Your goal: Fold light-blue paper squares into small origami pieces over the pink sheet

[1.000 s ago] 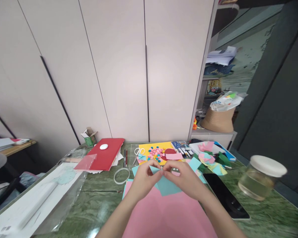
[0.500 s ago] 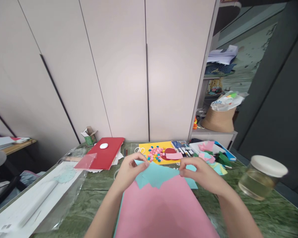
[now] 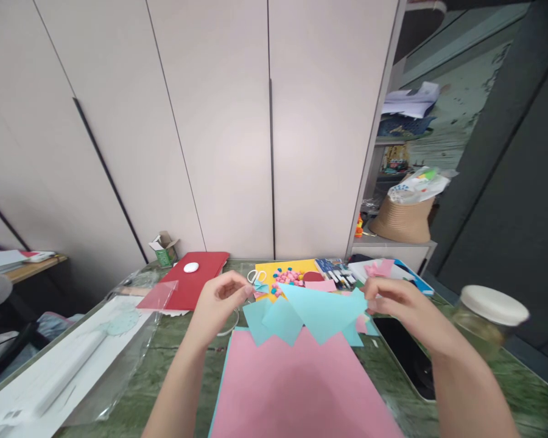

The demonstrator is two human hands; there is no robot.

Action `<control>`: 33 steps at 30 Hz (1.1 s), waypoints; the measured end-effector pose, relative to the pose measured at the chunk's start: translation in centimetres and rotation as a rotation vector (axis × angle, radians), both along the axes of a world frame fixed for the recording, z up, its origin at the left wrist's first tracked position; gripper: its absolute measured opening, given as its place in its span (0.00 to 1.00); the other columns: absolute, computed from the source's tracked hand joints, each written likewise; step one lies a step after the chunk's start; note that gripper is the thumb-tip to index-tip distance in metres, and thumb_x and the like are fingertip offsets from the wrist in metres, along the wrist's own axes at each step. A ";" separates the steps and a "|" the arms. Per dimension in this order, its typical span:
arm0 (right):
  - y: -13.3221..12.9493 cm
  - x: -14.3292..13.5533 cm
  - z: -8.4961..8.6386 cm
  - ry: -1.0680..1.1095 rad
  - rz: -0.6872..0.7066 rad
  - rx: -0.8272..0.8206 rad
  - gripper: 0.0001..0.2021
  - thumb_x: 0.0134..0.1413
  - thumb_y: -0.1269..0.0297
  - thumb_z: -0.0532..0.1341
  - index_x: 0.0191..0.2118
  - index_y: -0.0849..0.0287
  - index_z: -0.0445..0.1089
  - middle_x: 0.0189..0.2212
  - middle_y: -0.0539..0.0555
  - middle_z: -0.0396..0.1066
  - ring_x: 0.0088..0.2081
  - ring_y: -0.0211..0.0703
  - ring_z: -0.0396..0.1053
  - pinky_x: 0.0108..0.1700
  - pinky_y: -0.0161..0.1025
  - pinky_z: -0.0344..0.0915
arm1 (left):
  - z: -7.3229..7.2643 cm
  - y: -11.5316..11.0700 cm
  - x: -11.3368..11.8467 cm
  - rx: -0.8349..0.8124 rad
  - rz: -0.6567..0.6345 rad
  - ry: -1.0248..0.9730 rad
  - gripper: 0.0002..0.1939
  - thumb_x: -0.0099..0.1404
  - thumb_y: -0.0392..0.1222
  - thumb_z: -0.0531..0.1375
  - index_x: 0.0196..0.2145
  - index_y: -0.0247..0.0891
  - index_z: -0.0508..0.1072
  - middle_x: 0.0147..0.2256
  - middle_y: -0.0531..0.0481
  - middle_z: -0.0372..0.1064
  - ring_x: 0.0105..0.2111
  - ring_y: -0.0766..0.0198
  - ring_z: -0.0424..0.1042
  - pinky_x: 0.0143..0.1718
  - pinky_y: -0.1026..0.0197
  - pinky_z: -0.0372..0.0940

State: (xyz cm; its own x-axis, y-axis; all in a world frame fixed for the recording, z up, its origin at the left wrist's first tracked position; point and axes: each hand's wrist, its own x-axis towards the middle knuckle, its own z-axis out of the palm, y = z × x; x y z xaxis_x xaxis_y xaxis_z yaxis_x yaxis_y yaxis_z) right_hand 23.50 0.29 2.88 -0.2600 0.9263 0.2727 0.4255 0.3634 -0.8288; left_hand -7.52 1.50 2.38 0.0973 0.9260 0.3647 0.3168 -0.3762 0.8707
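My right hand (image 3: 393, 307) pinches the right end of a light blue paper strip (image 3: 324, 310) with a zigzag lower edge. The strip's left end is free and apart from my other hand. My left hand (image 3: 221, 304) has thumb and forefinger pressed together; whether anything small is between them, I cannot tell. Just below its fingertips are more light blue paper pieces (image 3: 258, 322), overlapping the far edge of a large pink sheet (image 3: 296, 383). White-handled scissors (image 3: 257, 277) lie beyond my left fingertips.
A black phone (image 3: 406, 356) lies beside my right forearm, with a lidded jar (image 3: 491, 313) further right. Behind are a yellow sheet (image 3: 265, 267) with small pink and blue pieces, and markers (image 3: 342, 277). A red folder (image 3: 192, 283) and plastic sleeve (image 3: 128, 365) are on the left.
My hands have moved apart. The blue strip has shifted right with my right hand, and my left hand has let go of it. The phone has come into view.
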 end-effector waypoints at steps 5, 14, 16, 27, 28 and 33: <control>-0.2 -2.1 0.0 -0.154 0.055 0.002 0.08 0.50 0.68 0.53 0.22 0.58 0.59 0.22 0.48 0.61 0.27 0.39 0.58 0.30 0.35 0.55 | -0.4 -1.5 3.0 0.149 -0.003 0.281 0.14 0.59 0.45 0.56 0.44 0.44 0.69 0.46 0.48 0.66 0.48 0.57 0.63 0.49 0.55 0.57; 0.4 -4.4 -1.1 -0.036 -0.028 0.071 0.10 0.54 0.65 0.51 0.23 0.58 0.58 0.22 0.47 0.57 0.26 0.37 0.56 0.29 0.34 0.54 | -2.2 -2.2 5.6 -0.070 -0.411 0.339 0.47 0.47 0.42 0.66 0.60 0.54 0.46 0.56 0.48 0.57 0.54 0.51 0.58 0.51 0.50 0.57; 0.5 -4.5 -1.1 -0.009 -0.080 0.102 0.11 0.54 0.64 0.52 0.22 0.58 0.57 0.21 0.47 0.56 0.26 0.37 0.55 0.28 0.34 0.53 | -2.1 -2.3 5.9 -0.061 -0.424 0.314 0.46 0.47 0.42 0.65 0.60 0.54 0.46 0.55 0.48 0.58 0.52 0.52 0.61 0.50 0.50 0.58; 0.4 -5.4 -1.5 0.121 -0.220 0.166 0.14 0.54 0.58 0.53 0.21 0.58 0.56 0.19 0.46 0.53 0.24 0.35 0.53 0.26 0.33 0.52 | -2.0 -2.6 6.3 -0.034 -0.390 0.339 0.43 0.48 0.43 0.65 0.59 0.54 0.50 0.56 0.48 0.57 0.49 0.52 0.62 0.46 0.52 0.60; 0.4 -5.5 -1.6 0.131 -0.231 0.170 0.14 0.55 0.58 0.53 0.21 0.58 0.56 0.19 0.46 0.53 0.24 0.35 0.53 0.26 0.33 0.52 | -2.0 -2.6 6.4 -0.031 -0.389 0.332 0.41 0.49 0.43 0.64 0.58 0.54 0.51 0.55 0.48 0.57 0.48 0.52 0.62 0.45 0.53 0.61; 0.6 -5.4 -1.9 0.134 -0.299 0.219 0.15 0.54 0.56 0.54 0.22 0.58 0.56 0.20 0.47 0.55 0.24 0.36 0.55 0.27 0.34 0.53 | -1.3 -2.7 6.5 -0.002 -0.435 0.252 0.31 0.56 0.37 0.58 0.56 0.52 0.56 0.53 0.49 0.60 0.46 0.57 0.63 0.42 0.57 0.62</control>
